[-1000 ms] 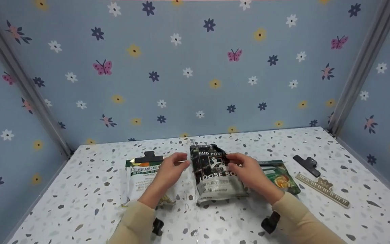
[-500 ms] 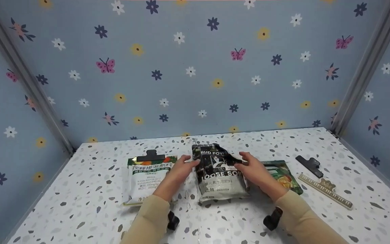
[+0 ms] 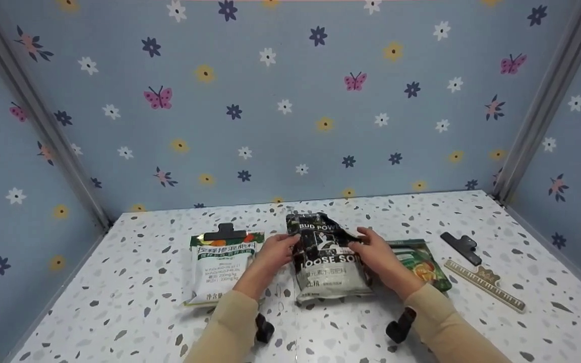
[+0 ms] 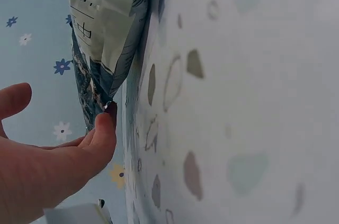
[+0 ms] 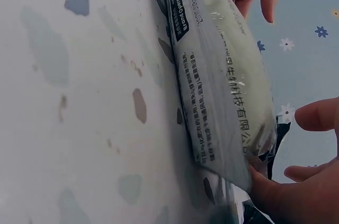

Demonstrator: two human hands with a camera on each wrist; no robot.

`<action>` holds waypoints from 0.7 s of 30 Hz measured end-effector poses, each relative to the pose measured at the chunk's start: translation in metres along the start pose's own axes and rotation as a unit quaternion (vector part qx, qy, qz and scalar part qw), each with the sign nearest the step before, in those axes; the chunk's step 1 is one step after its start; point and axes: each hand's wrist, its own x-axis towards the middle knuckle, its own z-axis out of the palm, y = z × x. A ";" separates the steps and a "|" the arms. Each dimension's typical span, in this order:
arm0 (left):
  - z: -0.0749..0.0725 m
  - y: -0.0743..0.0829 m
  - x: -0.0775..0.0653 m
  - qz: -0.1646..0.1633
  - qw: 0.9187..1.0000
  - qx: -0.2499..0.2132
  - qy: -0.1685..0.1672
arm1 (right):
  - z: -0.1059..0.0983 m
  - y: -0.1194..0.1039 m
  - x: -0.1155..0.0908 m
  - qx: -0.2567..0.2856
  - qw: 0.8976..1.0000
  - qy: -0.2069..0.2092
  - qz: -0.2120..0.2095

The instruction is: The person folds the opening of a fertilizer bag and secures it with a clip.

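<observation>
A black and silver-grey soil bag [image 3: 328,272], printed LOOSE SOIL, lies in the middle of the table, its dark upper right corner folded down. At its left edge is my left hand [image 3: 273,254]; the left wrist view has fingertips [image 4: 106,123] touching the bag's side edge, the thumb raised apart. On the opposite side, my right hand [image 3: 379,257] meets the right edge. In the right wrist view its fingers [image 5: 265,187] reach the bag's lower seam while the thumb [image 5: 318,115] stays off the surface. Both hands have nothing else in them.
A white fertilizer bag [image 3: 222,272] with a black clip [image 3: 225,232] on its top lies to the left. Partly behind my right hand is a green pouch [image 3: 424,269]. Farther right lie a loose black clip [image 3: 462,247] and a ruler [image 3: 487,287]. Patterned walls surround the table.
My left hand has moved right, from beside the white bag to the soil bag's left edge. My right hand has shifted slightly down along the right edge, its fingers spreading from the folded corner.
</observation>
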 end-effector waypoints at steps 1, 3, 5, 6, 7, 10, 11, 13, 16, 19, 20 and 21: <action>0.000 0.000 0.000 0.002 1.000 -0.003 0.002 | 0.000 0.000 0.000 0.003 1.000 0.001 -0.001; 0.000 0.000 -0.001 0.005 1.000 -0.004 0.006 | 0.000 0.001 0.001 0.008 1.000 0.004 -0.002; 0.000 0.001 -0.002 0.006 1.000 -0.002 0.013 | 0.000 0.001 0.001 0.012 1.000 0.008 -0.003; 0.000 0.001 -0.002 0.005 1.000 -0.003 0.017 | 0.000 0.002 0.001 0.010 1.000 0.011 -0.004; 0.000 0.001 -0.002 0.004 1.000 -0.006 0.020 | 0.000 0.002 0.001 0.007 1.000 0.013 -0.007; 0.001 0.002 -0.002 0.005 0.999 -0.018 0.031 | 0.000 0.001 0.001 -0.005 0.999 0.028 -0.018; 0.001 0.002 -0.002 0.007 0.999 -0.023 0.033 | 0.000 0.000 0.000 -0.010 0.999 0.035 -0.024; 0.001 0.003 -0.002 0.013 0.999 -0.030 0.039 | 0.000 0.000 0.000 -0.021 0.998 0.050 -0.037; 0.001 0.006 -0.004 0.022 0.998 -0.032 0.044 | 0.000 -0.001 0.000 -0.038 0.995 0.074 -0.055; 0.001 0.009 -0.006 0.029 0.998 -0.026 0.050 | 0.000 -0.002 -0.001 -0.058 0.991 0.094 -0.079; 0.001 0.010 -0.007 0.031 0.998 -0.025 0.051 | -0.001 -0.002 -0.001 -0.062 0.989 0.101 -0.087; 0.001 0.012 -0.007 0.034 0.998 -0.023 0.054 | -0.001 -0.003 -0.001 -0.065 0.988 0.107 -0.092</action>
